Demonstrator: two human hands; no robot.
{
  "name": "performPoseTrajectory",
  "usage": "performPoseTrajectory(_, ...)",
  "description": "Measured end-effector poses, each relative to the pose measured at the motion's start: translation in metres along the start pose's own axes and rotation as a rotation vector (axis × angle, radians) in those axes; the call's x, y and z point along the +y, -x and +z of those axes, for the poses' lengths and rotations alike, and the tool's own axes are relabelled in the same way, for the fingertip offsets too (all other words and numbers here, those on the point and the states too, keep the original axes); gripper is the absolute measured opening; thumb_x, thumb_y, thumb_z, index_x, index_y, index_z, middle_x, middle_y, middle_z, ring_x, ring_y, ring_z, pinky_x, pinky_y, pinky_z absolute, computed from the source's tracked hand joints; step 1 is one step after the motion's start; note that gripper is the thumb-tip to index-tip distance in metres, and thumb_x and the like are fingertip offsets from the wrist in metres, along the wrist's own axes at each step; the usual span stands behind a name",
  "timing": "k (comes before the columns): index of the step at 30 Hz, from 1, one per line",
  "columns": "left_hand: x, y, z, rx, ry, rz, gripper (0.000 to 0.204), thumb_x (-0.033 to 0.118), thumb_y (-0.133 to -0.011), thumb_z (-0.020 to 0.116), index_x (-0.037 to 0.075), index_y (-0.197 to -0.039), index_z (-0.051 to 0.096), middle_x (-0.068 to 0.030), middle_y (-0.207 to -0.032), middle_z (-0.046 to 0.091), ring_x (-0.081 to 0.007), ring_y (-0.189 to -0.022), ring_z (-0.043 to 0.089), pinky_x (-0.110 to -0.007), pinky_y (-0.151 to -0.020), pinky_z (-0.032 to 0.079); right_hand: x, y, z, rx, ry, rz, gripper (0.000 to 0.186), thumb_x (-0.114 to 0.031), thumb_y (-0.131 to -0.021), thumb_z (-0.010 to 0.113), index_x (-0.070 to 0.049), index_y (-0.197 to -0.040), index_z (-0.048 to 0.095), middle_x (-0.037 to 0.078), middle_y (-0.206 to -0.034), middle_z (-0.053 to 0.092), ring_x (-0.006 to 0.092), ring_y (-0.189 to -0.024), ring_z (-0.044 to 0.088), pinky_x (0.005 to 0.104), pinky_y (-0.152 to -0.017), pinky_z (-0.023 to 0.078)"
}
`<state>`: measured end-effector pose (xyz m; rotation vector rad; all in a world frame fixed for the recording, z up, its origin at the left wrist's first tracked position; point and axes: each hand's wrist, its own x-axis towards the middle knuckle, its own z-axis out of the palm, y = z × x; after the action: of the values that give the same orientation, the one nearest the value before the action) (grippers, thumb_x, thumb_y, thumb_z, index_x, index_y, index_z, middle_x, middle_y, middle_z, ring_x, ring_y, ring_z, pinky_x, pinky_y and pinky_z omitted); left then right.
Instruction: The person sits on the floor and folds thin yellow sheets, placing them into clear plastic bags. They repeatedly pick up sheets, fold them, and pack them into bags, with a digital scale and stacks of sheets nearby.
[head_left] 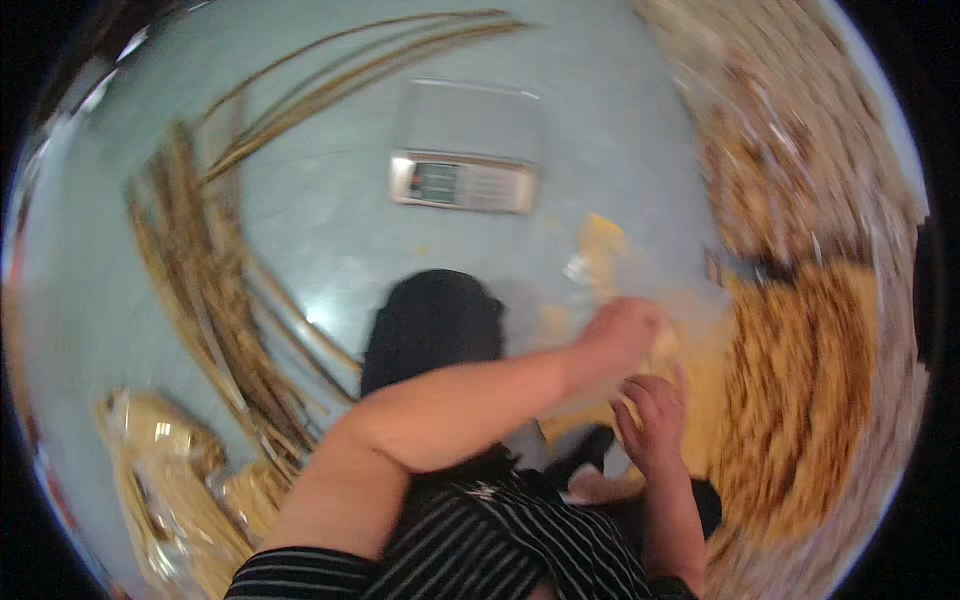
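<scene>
Reaching across to the right, my left hand has its fingers closed at the edge of a hazy, see-through sheet, perhaps plastic film. Motion blur hides what exactly is pinched. Just below it, my right hand has curled fingers, one finger pointing up, beside pale yellow material. What lies in its grip is unclear. A yellow piece with a shiny clear patch is on the floor beyond my hands.
A flat digital scale sits ahead on the pale floor. Long brown stalks lie at left, above plastic-wrapped yellowish bundles. At right are a heap of brown strips, a dark-handled object and clear-wrapped brown pieces.
</scene>
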<state>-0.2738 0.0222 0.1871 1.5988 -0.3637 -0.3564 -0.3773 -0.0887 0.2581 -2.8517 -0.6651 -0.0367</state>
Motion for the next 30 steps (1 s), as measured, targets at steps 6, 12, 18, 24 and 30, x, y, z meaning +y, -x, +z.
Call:
performPoseTrajectory(6,0.014,0.025,0.043,-0.323,-0.358,0.027,0.023,0.017,-0.084,0.052,0.006,-0.1,0.064,-0.0189,-0.088,0.063,-0.0345,-0.082,0.061,-0.042,-0.075,0.048,0.026,0.049,0.0,0.083,-0.002,0.168,0.014,-0.005,-0.075,0.063,-0.006,-0.087,0.057,0.009,-0.086,0.061,0.0304,-0.084,0.058,0.0432,-0.087,0.045)
performPoseTrajectory(12,0.021,0.012,0.056,-0.301,-0.827,0.006,0.019,0.015,-0.087,0.048,0.005,-0.096,0.061,-0.0198,-0.093,0.063,-0.0369,-0.089,0.061,-0.044,-0.076,0.048,0.025,0.093,-0.028,-0.137,-0.415,0.084,0.009,-0.007,-0.079,0.059,-0.005,-0.087,0.057,0.01,-0.096,0.061,0.0303,-0.091,0.058,0.0394,-0.081,0.046)
performPoseTrajectory(18,0.032,-0.009,0.057,-0.066,-0.671,0.198,0.019,0.015,-0.089,0.047,0.006,-0.098,0.06,-0.0218,-0.089,0.063,-0.0383,-0.085,0.061,-0.046,-0.072,0.048,0.037,0.15,-0.035,-0.497,-1.116,0.358,0.019,-0.018,-0.09,0.052,-0.002,-0.098,0.058,0.009,-0.091,0.064,0.0248,-0.079,0.061,0.0336,-0.072,0.049)
performPoseTrajectory(24,0.048,0.075,0.149,-0.356,-0.41,0.475,0.016,0.016,-0.088,0.055,0.005,-0.098,0.06,-0.0171,-0.081,0.063,-0.035,-0.072,0.062,-0.04,-0.062,0.049,0.076,0.147,0.029,0.093,-1.299,0.485,0.047,-0.02,-0.092,0.053,-0.008,-0.134,0.039,0.013,-0.118,0.056,0.0195,-0.103,0.056,0.0337,-0.09,0.045)
performPoseTrajectory(30,0.086,0.151,0.169,-0.668,-0.119,0.185,0.009,0.013,-0.086,0.06,0.006,-0.092,0.057,-0.0119,-0.076,0.062,-0.0218,-0.063,0.061,-0.034,-0.059,0.049,0.136,0.141,0.068,0.745,-1.102,0.79,0.077,-0.025,-0.086,0.061,-0.009,-0.146,0.015,0.019,-0.134,0.045,0.0306,-0.124,0.044,0.0406,-0.104,0.034)
